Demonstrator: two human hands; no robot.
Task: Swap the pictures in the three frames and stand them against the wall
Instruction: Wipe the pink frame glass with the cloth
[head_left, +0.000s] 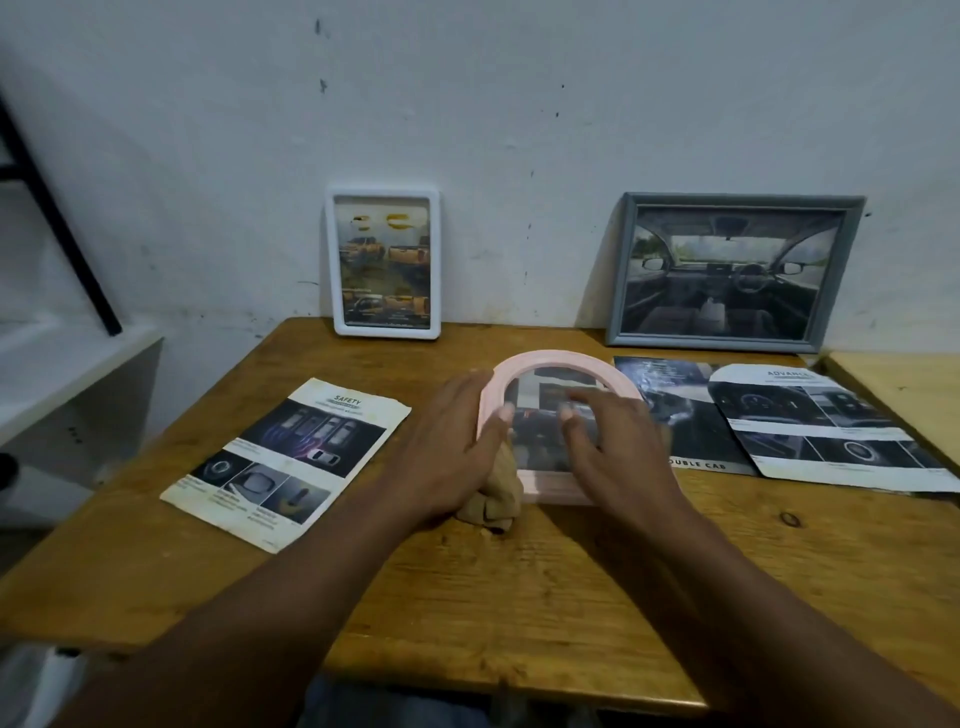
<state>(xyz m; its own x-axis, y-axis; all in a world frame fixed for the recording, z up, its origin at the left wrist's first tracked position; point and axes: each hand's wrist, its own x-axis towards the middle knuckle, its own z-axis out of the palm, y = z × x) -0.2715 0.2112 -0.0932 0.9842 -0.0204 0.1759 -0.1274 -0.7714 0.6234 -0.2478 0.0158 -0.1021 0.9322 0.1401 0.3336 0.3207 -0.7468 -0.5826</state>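
A pink arched frame (561, 364) lies flat in the middle of the wooden table (519, 597), with a picture showing under its glass. My left hand (452, 452) rests with straight fingers on the frame's left edge. My right hand (618, 441) lies flat on the glass, fingers spread. A tan folded stand piece (493, 501) sticks out beneath the frame's near left corner. A white frame (383, 264) with an orange truck picture and a grey frame (735, 270) with a car interior picture both stand against the wall.
A loose "SAFETY" picture sheet (285, 462) lies left of the pink frame. Two loose sheets lie to the right: a dark one (691, 431) and an "ADVANCE" one (826, 431) on top of it. A white shelf (62, 374) stands at the left.
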